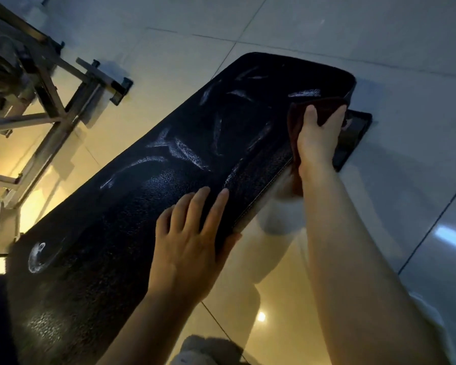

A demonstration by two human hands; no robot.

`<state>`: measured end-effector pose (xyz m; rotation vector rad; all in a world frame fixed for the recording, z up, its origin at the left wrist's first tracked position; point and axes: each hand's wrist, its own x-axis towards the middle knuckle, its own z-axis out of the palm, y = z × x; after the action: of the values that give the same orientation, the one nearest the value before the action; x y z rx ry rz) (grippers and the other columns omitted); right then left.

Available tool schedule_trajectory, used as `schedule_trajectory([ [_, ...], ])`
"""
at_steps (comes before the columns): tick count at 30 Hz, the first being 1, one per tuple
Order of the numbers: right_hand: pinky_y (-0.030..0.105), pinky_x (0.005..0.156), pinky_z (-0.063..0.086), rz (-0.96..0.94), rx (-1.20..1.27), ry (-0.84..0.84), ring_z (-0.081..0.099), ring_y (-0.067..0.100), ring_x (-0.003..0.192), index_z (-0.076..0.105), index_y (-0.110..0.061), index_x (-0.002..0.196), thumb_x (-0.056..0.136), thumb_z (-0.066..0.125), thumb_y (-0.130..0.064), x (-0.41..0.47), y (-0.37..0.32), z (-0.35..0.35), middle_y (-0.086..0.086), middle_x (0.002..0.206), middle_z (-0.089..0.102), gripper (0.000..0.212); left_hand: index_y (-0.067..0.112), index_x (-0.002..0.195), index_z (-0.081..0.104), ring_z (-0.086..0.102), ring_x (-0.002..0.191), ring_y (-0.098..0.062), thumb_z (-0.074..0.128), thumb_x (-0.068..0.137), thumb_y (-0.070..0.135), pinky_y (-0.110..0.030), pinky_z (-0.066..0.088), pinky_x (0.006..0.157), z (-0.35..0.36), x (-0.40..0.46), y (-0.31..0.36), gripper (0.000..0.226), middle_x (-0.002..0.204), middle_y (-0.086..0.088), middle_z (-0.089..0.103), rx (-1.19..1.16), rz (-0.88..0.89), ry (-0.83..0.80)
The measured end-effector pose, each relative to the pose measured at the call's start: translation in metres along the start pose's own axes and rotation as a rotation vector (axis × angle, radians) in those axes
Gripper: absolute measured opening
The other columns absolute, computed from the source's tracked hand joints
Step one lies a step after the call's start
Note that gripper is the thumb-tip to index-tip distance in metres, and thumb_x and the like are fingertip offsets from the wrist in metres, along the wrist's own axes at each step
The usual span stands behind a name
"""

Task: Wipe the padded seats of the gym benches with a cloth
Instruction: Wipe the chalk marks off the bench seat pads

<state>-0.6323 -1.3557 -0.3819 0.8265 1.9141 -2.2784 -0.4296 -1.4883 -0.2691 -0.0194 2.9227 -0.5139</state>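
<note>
Now, view: head camera looking down along a dark bench pad that runs from near left to far right.
Padded seat (148, 206): black, pebbled vinyl surface, lengthwise across the middle of the scene, with pale streaks and smears over its far half and one rounded smear near its near left end.
Cloth (324, 106): dark reddish, bunched at the far right edge of the seat, draped over that edge and hanging down below the hand.
Right hand (319, 138): fingers and thumb curled round the cloth, pressing it against the right side edge of the seat close to the far end.
Left hand (187, 238): flat on the seat top at its right edge, nearer than the right hand; fingers straight and spread on the vinyl, thumb hooked under the edge.
Hands: well apart along the same edge of the seat.
Metal frame (50, 101): pale steel bars of other equipment, on the floor at the far left, apart from the seat.
Floor (379, 35): large glossy tiles, grey far away, warm yellow reflections near.
</note>
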Motion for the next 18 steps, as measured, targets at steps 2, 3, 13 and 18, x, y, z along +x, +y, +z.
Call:
schedule_trajectory([
  [2,0.036,0.121,0.019,0.003,0.025,-0.006,0.020,0.019,0.148,0.007,-0.016,0.157,0.101,0.046,-0.040,-0.003,0.002,-0.002,0.004,0.163,0.016,0.072,0.019,0.144,0.042,0.040,0.125,-0.032,0.032,0.093,0.058,-0.051,0.041,0.097,0.001,0.000,-0.001,0.065,0.138,-0.013,0.048,0.006,0.014,0.022],
  [3,0.038,0.120,0.022,0.009,0.017,-0.007,0.023,0.020,0.147,0.010,-0.017,0.156,0.100,0.045,-0.042,-0.010,0.004,-0.002,0.004,0.162,0.019,0.071,0.019,0.144,0.042,0.040,0.124,-0.032,0.032,0.093,0.058,-0.052,0.041,0.096,0.001,0.000,-0.001,0.065,0.138,-0.013,0.048,0.006,0.016,0.021],
  [13,0.039,0.119,0.026,-0.009,0.033,-0.167,0.017,0.023,0.149,0.002,-0.014,0.156,0.100,0.040,-0.048,-0.105,0.023,-0.004,0.007,0.163,0.012,0.076,0.019,0.144,0.043,0.040,0.122,-0.033,0.031,0.092,0.057,-0.053,0.044,0.092,-0.003,0.004,0.002,0.065,0.135,-0.014,0.050,0.030,0.014,0.016],
  [18,0.032,0.118,0.013,0.048,-0.047,-0.098,0.006,0.019,0.150,0.002,-0.013,0.156,0.102,0.039,-0.045,-0.043,0.005,-0.005,0.003,0.164,-0.002,0.073,0.020,0.145,0.042,0.039,0.125,-0.032,0.030,0.093,0.057,-0.053,0.042,0.094,-0.001,0.003,0.002,0.065,0.137,-0.013,0.049,0.009,0.007,0.032],
])
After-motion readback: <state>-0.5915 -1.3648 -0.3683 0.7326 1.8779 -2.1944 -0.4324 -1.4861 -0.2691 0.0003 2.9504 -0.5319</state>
